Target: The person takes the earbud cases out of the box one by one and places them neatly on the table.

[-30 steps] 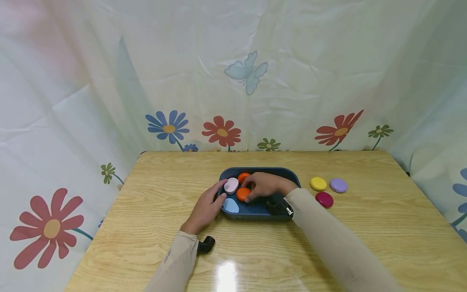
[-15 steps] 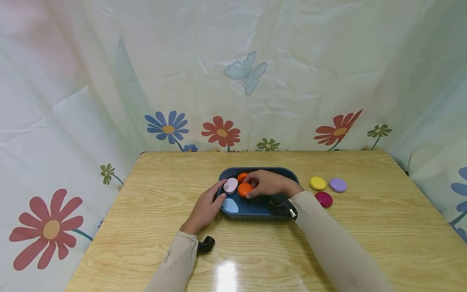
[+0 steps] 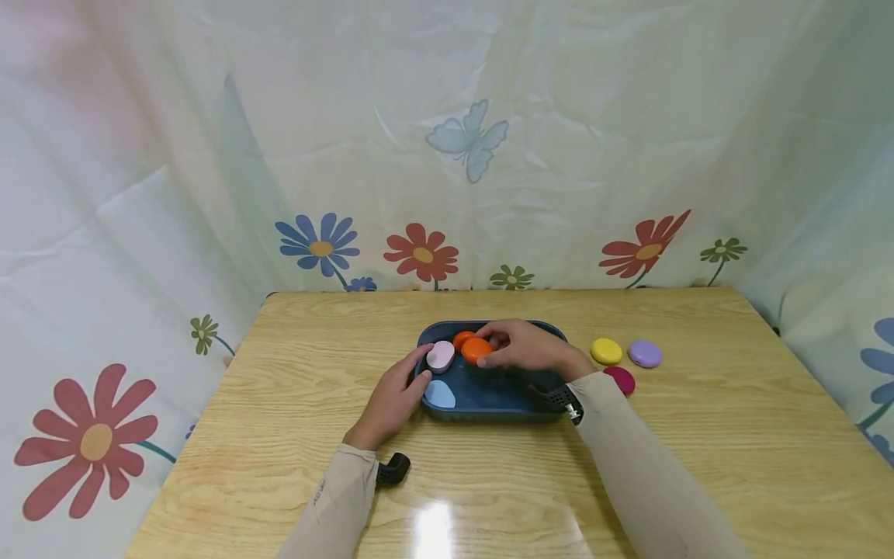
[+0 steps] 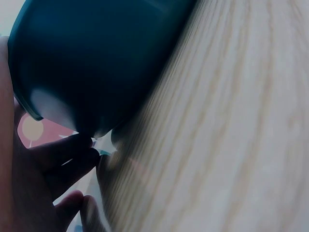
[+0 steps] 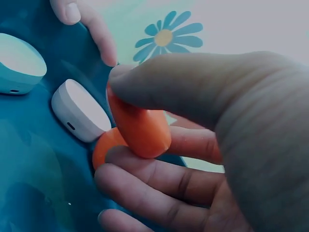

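In the head view my right hand (image 3: 527,345) pinches a rounded orange case (image 3: 477,351) over the dark blue tray (image 3: 489,415). The right wrist view shows this case (image 5: 145,128) between thumb and fingers, tilted on its side. Just behind it lies a second orange case (image 3: 461,339), partly hidden. A pale pink case (image 3: 441,355) and a light blue case (image 3: 440,394) sit at the tray's left end. My left hand (image 3: 391,404) grips that end, thumb at the rim. In the left wrist view its fingers (image 4: 65,150) are beside the tray's outer wall.
Right of the tray, a yellow case (image 3: 606,351), a lilac case (image 3: 645,354) and a crimson case (image 3: 620,380) lie on the wooden table (image 3: 733,435). A flower-printed curtain (image 3: 559,155) hangs behind the table.
My right hand has raised the orange case from the tray's floor and moved it slightly right and back. The left hand has stayed on the tray's left end.
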The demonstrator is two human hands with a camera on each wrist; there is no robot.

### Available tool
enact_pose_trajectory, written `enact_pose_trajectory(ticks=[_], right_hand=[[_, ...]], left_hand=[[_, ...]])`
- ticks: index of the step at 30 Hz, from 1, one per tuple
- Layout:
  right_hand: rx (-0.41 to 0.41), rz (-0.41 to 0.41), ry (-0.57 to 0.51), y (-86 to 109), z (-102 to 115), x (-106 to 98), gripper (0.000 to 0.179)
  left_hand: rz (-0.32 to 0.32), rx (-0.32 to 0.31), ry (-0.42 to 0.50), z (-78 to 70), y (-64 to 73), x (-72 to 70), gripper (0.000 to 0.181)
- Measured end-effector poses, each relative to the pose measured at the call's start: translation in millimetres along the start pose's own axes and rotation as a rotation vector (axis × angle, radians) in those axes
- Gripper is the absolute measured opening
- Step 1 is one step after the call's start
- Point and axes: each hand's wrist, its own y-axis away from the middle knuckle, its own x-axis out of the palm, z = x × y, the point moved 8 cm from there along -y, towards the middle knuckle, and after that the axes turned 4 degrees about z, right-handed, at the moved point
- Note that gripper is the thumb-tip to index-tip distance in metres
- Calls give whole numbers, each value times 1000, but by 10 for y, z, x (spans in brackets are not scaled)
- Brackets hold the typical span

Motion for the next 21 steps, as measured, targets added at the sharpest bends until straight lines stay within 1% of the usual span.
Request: enact_pose_trajectory(ticks=[5, 10, 18, 21], right_hand=[[-5, -38, -12, 43, -20, -42, 52], [-16, -67, -51, 93, -38, -57, 50], [-47, -153, -80, 229, -6, -112, 53], [-43, -191, -78, 284, -14, -132, 55]], left_hand=[[-1, 1, 6, 2, 0, 2, 46], [0, -1, 13, -4, 9, 0, 46], [3, 1, 23, -23, 17, -2, 47], [4, -1, 18, -26, 17, -4, 47]])
